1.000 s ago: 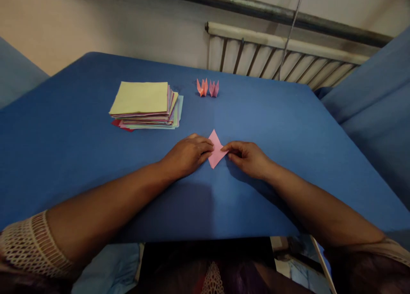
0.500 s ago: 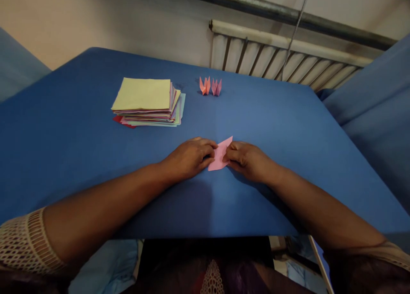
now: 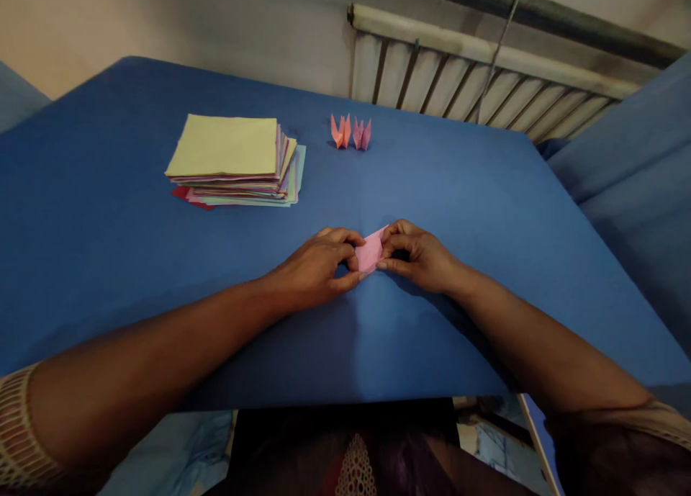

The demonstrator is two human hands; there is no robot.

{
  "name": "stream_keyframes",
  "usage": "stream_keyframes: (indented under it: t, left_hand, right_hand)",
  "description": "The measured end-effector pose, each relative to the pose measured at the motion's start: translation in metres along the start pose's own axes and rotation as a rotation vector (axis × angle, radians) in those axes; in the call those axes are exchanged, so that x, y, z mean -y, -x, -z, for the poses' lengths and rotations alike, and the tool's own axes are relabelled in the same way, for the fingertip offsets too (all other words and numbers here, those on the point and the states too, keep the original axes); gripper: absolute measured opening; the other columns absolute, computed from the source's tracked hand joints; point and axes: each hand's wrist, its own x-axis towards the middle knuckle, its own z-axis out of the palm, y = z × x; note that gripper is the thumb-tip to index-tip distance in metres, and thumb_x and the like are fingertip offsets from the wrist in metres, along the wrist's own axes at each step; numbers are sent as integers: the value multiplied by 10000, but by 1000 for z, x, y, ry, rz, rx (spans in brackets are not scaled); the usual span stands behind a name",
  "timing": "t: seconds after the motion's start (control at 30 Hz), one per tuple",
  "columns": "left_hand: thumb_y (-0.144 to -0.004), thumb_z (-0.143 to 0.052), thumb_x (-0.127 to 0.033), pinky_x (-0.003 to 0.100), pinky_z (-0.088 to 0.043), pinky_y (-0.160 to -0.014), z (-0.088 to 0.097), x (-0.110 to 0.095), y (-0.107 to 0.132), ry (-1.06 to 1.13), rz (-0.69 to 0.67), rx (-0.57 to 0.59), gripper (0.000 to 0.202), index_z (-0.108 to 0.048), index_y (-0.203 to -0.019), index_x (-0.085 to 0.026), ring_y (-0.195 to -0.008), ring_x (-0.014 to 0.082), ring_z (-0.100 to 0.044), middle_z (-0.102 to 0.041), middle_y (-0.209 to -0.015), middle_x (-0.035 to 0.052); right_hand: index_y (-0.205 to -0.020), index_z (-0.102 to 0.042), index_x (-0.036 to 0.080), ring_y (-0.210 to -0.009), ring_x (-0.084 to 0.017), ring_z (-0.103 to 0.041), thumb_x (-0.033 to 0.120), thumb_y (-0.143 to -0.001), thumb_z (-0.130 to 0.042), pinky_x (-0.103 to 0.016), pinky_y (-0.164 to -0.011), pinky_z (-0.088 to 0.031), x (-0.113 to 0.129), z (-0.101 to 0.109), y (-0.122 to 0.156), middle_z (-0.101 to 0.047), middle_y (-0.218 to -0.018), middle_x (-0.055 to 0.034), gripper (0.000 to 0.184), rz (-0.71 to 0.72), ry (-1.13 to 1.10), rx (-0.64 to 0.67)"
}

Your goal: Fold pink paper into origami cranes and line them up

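Note:
A small folded piece of pink paper is between my two hands, over the middle of the blue table. My left hand grips its left side, with the thumb at the lower edge and the fingers at the upper left. On the right side, my right hand pinches the paper, thumb low and fingers curled over the upper corner. The fingers cover both ends of the paper, so its full shape is partly hidden.
A thick stack of coloured paper, yellow on top, lies at the back left of the blue table. Two folded paper figures, one orange and one pinkish purple, stand at the back. Behind the table is a radiator.
The lower part of the pink paper has been folded up, so it looks smaller. Both thumbs have shifted to its lower edge. The view has tilted down slightly.

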Motion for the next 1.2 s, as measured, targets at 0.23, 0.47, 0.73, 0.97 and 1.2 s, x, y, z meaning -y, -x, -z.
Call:
stream_keyframes:
  t: [0.23, 0.47, 0.73, 0.97, 1.2]
  left_hand:
    - [-830, -612, -239, 453, -445, -1027, -3, 3, -2, -5, 9, -16, 104, -682, -773, -187, -1157, 251, -580, -636, -1243, 87]
    - [-840, -621, -253, 450, -439, -1016, -3, 7, -1, -29, -31, 2, 83, -670, -808, -194, -1158, 254, -564, -627, -1240, 81]
    - [-871, -628, -255, 437, -436, -1032, -3, 13, -1, -86, -91, 12, 238, -668, -1101, -206, -1180, 250, -555, -630, -1261, 78]
    - [-917, -598, -270, 419, -449, -999, -3, 16, -2, -151, -178, 2, 226, -703, -1106, -204, -1134, 236, -585, -678, -1203, 71]
    - [-975, -510, -244, 411, -453, -963, -2, 7, 1, -273, -258, 21, 245, -732, -1074, -208, -1064, 227, -621, -734, -1113, 54]
  right_hand:
    - [-764, -638, 209, -1051, -186, -592, 233, -829, -709, -397, -958, -471, -1, -10, -6, -598, -1092, -50, 99, -41, 46, -122]
    - [-736, -628, 204, -1036, -192, -593, 208, -810, -731, -403, -950, -469, 1, -15, -7, -613, -1065, -52, 128, -58, 78, -144]
    - [-730, -608, 205, -1037, -185, -594, 203, -789, -757, -392, -948, -465, -3, -16, -8, -618, -1038, -40, 160, -24, 68, -161]
    - [-741, -600, 210, -1031, -191, -593, 214, -805, -741, -396, -956, -464, 0, -16, -9, -615, -1049, -42, 154, -71, 103, -156]
    - [-1218, -587, 254, -1295, -271, -489, 268, -854, -689, -505, -1066, -386, -9, -11, -10, -541, -1386, -107, 378, 10, 211, -129]
